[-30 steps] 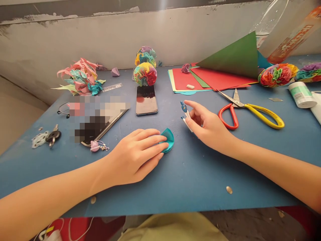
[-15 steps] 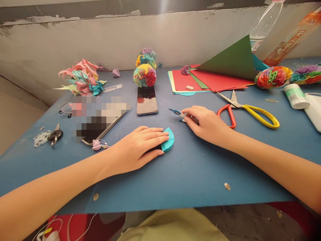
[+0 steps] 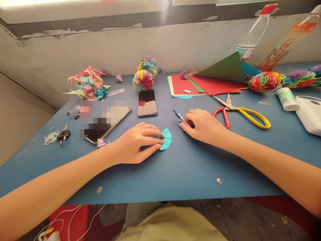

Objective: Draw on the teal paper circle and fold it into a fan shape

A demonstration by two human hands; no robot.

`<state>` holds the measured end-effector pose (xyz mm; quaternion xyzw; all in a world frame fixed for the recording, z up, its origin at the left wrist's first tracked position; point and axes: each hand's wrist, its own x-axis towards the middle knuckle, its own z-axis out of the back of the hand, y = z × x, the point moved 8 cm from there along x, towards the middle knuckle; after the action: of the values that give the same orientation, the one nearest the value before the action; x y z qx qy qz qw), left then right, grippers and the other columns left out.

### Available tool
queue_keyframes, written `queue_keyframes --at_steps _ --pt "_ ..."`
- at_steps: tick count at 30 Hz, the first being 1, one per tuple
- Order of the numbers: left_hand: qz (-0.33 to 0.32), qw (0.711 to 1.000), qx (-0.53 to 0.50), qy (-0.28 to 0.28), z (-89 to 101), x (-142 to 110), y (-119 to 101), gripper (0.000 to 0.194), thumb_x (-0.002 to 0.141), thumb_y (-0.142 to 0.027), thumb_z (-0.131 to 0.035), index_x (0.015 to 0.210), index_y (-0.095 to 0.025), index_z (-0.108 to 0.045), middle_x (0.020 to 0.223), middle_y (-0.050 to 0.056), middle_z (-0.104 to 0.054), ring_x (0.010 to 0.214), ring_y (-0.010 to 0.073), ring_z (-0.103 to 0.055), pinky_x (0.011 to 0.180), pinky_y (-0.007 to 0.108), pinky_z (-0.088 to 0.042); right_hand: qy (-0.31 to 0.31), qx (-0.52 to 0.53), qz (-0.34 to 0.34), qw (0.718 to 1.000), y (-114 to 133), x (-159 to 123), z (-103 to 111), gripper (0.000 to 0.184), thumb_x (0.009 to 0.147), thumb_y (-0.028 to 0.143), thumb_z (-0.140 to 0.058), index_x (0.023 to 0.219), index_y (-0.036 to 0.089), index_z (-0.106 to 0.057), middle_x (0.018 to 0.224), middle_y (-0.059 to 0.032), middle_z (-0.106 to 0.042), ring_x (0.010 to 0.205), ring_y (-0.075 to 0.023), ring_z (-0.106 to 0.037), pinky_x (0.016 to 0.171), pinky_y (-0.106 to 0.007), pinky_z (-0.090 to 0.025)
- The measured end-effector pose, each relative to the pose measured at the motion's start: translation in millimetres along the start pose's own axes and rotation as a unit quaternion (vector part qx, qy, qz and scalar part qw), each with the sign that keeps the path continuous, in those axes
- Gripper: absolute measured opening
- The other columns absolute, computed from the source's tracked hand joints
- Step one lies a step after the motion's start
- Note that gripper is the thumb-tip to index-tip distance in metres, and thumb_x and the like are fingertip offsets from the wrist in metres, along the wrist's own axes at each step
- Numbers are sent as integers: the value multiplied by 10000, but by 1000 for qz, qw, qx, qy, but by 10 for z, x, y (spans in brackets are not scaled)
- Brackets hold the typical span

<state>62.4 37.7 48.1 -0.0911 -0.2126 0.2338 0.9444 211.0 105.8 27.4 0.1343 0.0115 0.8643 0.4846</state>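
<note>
My left hand [image 3: 136,144] lies on the blue table [image 3: 175,167] with its fingers pressed down on a folded teal paper piece [image 3: 165,139], of which only the rounded right edge shows. My right hand [image 3: 202,125] rests on the table just right of it, fingers closed round a small blue drawing compass [image 3: 179,116] whose tip sticks out to the upper left. The two hands are a short gap apart.
A phone [image 3: 147,102] lies behind the hands, with paper flower balls [image 3: 143,79] beyond it. Red-and-yellow scissors [image 3: 240,112] lie to the right, coloured sheets [image 3: 200,85] behind them. A glue stick [image 3: 287,98], bottles, paper scraps [image 3: 87,83] and keys [image 3: 59,136] stand around.
My right hand has closed on the compass and drawn it down toward the teal paper. The left hand stays on the paper. The camera tilted up a little.
</note>
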Motion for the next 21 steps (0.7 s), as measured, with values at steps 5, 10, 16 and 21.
queue_keyframes --at_steps 5,10,16,21 --pt "-5 999 37 -20 -15 -20 -30 175 908 -199 -516 919 -187 -690 1032 57 -708 994 196 -626 852 355 -511 53 167 -78 981 -85 6 -31 473 879 476 -423 513 181 -371 484 19 -391 480 -97 -310 511 -269 -211" --pt "60 998 36 8 -111 -3 63 228 926 -289 -509 1065 -189 -660 1135 46 -681 1111 219 -583 954 402 -461 88 450 -84 885 8 46 -97 406 826 553 -477 674 177 -485 554 42 -419 503 -80 -359 501 -234 -277" --pt "137 979 58 138 -248 -50 134 420 981 -309 -349 1389 -221 -393 1442 44 -416 1372 264 -325 1057 507 -318 120 547 -73 826 112 51 -118 155 758 297 -576 824 158 -553 690 20 -558 581 -78 -483 562 -220 -360" --pt "157 972 48 166 -277 -65 123 446 983 -313 -308 1420 -225 -334 1490 20 -335 1409 240 -243 1101 497 -257 77 584 -105 801 10 71 -166 94 751 237 -518 782 155 -551 597 41 -526 495 -58 -416 480 -198 -310"
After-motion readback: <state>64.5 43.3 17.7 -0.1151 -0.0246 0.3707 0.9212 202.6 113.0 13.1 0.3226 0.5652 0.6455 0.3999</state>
